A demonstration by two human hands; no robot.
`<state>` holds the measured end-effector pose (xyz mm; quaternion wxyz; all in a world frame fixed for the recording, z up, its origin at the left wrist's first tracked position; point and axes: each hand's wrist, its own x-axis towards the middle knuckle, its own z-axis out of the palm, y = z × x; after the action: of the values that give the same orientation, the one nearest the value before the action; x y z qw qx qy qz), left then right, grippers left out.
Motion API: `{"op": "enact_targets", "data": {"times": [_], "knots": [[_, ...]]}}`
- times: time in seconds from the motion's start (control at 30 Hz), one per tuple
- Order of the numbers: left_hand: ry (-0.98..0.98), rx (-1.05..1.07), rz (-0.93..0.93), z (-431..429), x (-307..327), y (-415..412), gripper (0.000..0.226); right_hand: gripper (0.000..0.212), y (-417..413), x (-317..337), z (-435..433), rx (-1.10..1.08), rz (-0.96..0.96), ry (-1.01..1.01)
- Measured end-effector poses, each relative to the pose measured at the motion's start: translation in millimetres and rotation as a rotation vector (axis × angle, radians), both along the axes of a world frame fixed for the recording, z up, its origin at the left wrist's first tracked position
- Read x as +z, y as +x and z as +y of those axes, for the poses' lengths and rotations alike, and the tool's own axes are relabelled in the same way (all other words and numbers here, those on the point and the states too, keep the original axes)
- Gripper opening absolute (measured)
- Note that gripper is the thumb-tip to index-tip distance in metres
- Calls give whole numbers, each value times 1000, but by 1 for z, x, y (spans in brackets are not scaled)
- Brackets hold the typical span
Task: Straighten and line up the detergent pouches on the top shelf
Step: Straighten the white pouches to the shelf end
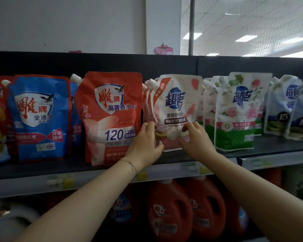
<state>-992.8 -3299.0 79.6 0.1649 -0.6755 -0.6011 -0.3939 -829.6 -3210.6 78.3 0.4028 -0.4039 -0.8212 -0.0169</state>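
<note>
Flanking and gripping pink pouch (175,105): left hand (145,137), right hand (197,139).

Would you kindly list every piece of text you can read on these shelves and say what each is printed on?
"雕牌", "全渍净", "除菌除螨": blue pouch.
"雕牌", "高奢香水", "120": red pouch.
"超能": pink-white pouch, gripped by the left hand and right hand.
"超能": green floral pouch.
"15": blue-white pouches.
"120": red bottle below.
Too blurred: shelf-edge price tags and small print.
</note>
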Motion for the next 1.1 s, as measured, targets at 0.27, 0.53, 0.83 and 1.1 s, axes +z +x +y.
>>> {"op": "enact_targets", "data": {"times": [0.27,0.53,0.83,1.1], "knots": [[-244,158,-428,57,0,27,120,107,14,8,61,226,635,-658],[-320,126,-744,94,8,26,144,124,0,16,99,385,647,-1001],[-94,-10,-855,117,-9,8,122,98,-11,1,115,608,716,-1060],[-67,-36,-799,120,-13,0,123,100,-19,-7,122,596,658,-984]]}}
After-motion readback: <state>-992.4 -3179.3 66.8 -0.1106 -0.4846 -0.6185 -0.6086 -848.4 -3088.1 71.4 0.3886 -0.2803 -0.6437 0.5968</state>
